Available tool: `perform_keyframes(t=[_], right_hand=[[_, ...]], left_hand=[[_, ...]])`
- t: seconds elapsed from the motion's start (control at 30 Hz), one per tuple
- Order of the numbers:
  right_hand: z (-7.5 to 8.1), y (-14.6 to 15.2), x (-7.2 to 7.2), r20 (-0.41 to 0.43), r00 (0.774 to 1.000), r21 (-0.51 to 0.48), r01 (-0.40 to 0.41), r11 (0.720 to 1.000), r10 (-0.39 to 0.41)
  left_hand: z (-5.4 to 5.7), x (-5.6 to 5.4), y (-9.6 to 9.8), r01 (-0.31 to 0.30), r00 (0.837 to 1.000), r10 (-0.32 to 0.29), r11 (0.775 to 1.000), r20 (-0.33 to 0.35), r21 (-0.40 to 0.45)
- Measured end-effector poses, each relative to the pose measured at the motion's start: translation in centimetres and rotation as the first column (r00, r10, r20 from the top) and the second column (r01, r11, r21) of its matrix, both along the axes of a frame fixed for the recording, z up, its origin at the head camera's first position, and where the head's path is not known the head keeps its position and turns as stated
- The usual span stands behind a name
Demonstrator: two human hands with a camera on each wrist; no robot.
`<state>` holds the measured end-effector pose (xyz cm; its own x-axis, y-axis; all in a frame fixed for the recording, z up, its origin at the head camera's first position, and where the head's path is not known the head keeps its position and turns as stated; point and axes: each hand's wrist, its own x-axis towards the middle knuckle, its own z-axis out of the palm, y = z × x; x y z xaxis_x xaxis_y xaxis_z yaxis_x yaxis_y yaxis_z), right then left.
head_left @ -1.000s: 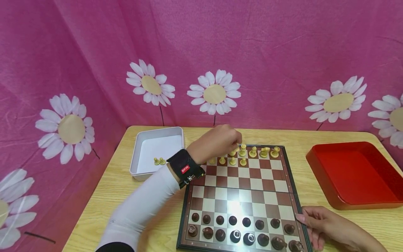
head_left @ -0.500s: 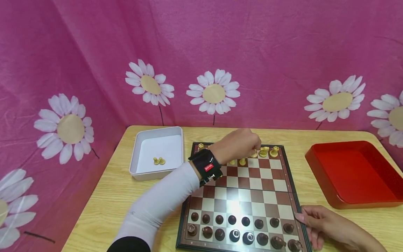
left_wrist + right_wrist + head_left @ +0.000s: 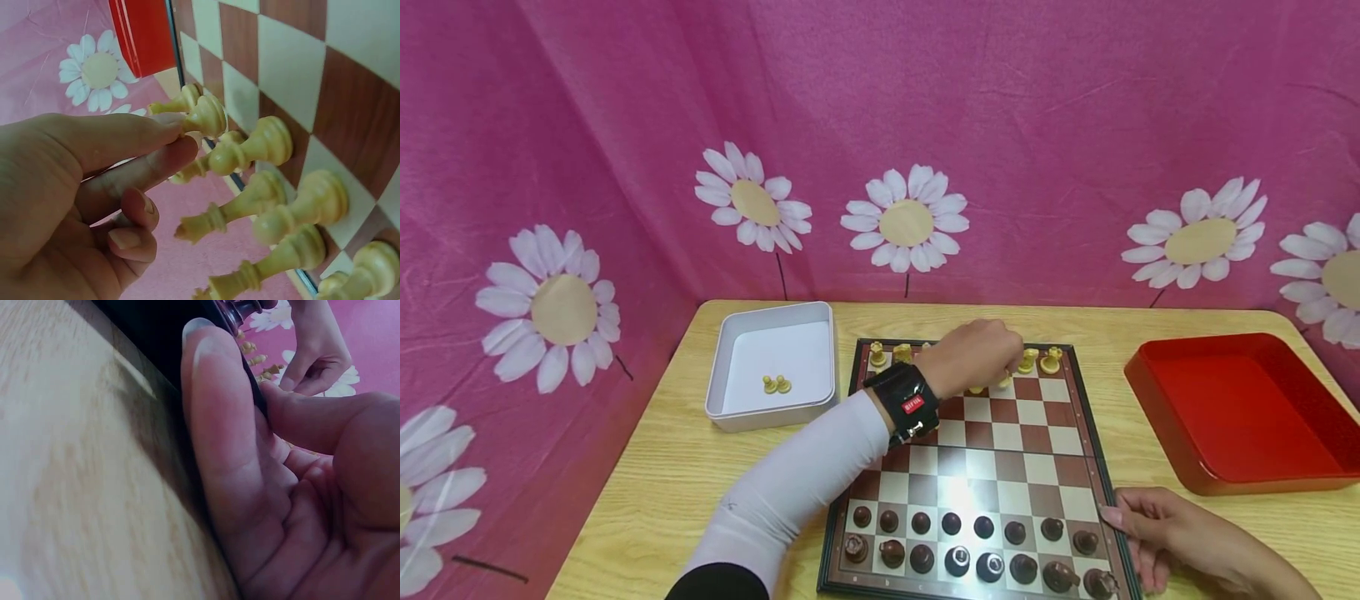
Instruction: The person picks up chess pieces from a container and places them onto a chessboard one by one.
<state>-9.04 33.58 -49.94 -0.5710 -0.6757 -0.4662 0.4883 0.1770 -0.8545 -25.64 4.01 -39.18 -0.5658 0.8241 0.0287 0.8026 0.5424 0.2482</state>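
In the head view my left hand [image 3: 972, 357] reaches over the far rows of the chessboard [image 3: 1036, 412]. Its thumb and index finger pinch the head of a cream pawn [image 3: 207, 117], whose base is at the board's surface in the left wrist view. A cream queen [image 3: 231, 209] and other cream pieces, including a nearby pawn [image 3: 256, 149], stand around those fingers. At the near right edge of the board, my right hand [image 3: 1183, 533] grips the frame, thumb on top and fingers beneath. Dark pieces, among them a dark rook [image 3: 855, 547], fill the two near rows.
A white tray [image 3: 722, 403] on the left holds two cream pawns [image 3: 777, 384]. To the right lies a red tray [image 3: 1206, 475]. The wooden table [image 3: 647, 475] ends at a pink flowered curtain [image 3: 1022, 167] behind and at the left.
My left hand has moved right along the far rows, then slightly down toward the pawn row, uncovering cream pieces at the far left. The right hand keeps its grip on the board.
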Motion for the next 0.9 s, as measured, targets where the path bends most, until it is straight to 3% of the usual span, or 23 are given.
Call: perform_keyframes(t=[0.33,0.57,0.9], right_hand=[[0.1,-0.2,0.0,0.006,1.0,0.017,0.003,1.0,-0.004],[0.0,-0.3,0.0,-0.012,1.0,0.018,0.006,1.0,-0.005],[0.0,-0.2,0.0,0.01,1.0,0.002,0.002,1.0,-0.002]], left_hand=[[-1.3,0.4,0.3,0.002,0.999,-0.004,0.999,-0.04,-0.038],[-1.3,0.8,0.4,-0.021,0.996,0.016,0.998,-0.082,-0.056],[-1.3,0.9,0.5,-0.021,0.997,0.016,0.997,-0.075,-0.07]])
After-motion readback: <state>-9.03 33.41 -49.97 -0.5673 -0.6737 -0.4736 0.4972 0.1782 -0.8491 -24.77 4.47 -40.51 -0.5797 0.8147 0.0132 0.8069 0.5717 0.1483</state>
